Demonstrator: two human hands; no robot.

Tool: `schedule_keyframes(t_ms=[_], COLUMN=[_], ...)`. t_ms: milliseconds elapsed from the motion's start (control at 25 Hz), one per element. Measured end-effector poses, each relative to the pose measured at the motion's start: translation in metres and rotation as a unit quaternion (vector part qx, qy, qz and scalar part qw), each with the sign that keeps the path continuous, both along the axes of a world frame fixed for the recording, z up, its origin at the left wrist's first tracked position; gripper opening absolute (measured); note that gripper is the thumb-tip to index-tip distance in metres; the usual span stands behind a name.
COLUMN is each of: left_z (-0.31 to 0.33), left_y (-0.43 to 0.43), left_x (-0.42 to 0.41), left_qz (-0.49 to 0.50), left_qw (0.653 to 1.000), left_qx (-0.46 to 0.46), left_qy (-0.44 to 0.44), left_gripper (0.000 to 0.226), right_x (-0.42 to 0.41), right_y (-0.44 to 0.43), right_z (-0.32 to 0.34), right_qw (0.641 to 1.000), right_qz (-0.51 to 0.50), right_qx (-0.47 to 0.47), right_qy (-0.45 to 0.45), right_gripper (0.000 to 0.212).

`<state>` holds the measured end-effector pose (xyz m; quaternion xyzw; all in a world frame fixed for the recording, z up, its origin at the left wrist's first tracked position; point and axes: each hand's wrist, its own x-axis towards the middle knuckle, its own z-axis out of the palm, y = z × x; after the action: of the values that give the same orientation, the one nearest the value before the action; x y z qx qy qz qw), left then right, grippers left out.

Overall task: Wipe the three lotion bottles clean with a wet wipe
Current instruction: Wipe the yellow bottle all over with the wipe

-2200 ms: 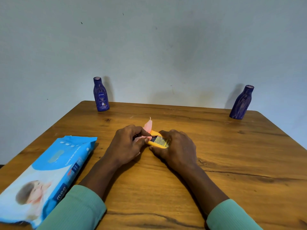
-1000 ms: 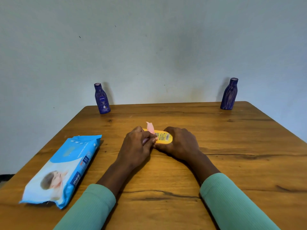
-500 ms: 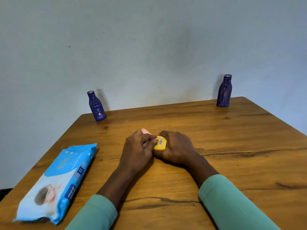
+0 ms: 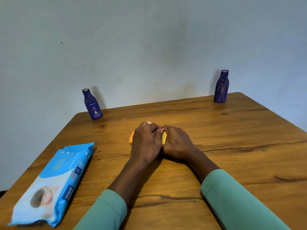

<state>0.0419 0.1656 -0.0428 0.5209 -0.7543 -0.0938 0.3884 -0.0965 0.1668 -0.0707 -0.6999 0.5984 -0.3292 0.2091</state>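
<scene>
- Wipes pack (image 4: 54,181) at 8 o'clock; Nivea bottle (image 4: 93,105) at 11, plain blue bottle (image 4: 221,87) at 1.
- I see left grip (image 4: 146,143) clamping pink wipe (image 4: 149,122), right grip (image 4: 178,143) clamping yellow bottle (image 4: 164,138), mostly hidden.

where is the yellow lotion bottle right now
Head view: the yellow bottle lies at the middle of the table between the hands, right hand gripping it, left hand over it with the wet wipe; wipes pack to its left.

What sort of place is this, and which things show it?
Probably a room at home, though unsure: a wooden table against a bare wall, with a baby wipes pack and two blue lotion bottles on it.
</scene>
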Motion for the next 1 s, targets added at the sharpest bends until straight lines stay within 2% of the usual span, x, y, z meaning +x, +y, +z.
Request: schedule_keyframes(t_ms=[160,280,360,440,600,720,800,880,1000], left_z=[0.001,0.005,0.004,0.002,-0.002,-0.002,-0.003,-0.005,-0.008], left_y=[0.0,-0.025,-0.029,-0.017,0.003,-0.001,-0.003,-0.008,-0.013], left_x=[0.006,0.023,0.024,0.013,0.002,0.018,0.028,0.036,0.043], left_qz=[-0.056,0.032,0.052,0.006,-0.13,-0.192,-0.168,-0.104,-0.037], left_qw=[0.998,0.999,0.999,0.999,0.976,0.964,0.968,0.978,0.989], left_qx=[0.01,0.002,-0.003,0.003,0.058,0.081,0.082,0.081,0.071], left_qy=[0.034,-0.006,-0.002,0.037,0.164,0.167,0.168,0.162,0.12], left_gripper=[0.016,0.023,0.024,0.021,0.012,0.012,0.012,0.012,0.017], right_x=[-0.002,-0.001,-0.002,-0.003,-0.002,-0.003,-0.006,-0.01,-0.012], right_y=[0.001,0.001,0.001,0.002,0.005,0.002,0.003,0.006,0.006], right_z=[0.001,0.009,0.012,0.011,0.01,0.012,0.012,0.009,0.005], right_qw=[1.0,0.999,0.998,0.997,0.992,0.991,0.991,0.991,0.991], right_qz=[-0.007,-0.003,-0.006,-0.002,0.014,0.022,0.03,0.043,0.068], right_qx=[-0.007,-0.005,-0.01,-0.02,-0.054,-0.034,-0.021,-0.006,0.016], right_qy=[-0.026,-0.05,-0.057,-0.075,-0.114,-0.127,-0.13,-0.123,-0.11], right_gripper=[0.034,0.047,0.057,0.067,0.069,0.078,0.079,0.079,0.083])
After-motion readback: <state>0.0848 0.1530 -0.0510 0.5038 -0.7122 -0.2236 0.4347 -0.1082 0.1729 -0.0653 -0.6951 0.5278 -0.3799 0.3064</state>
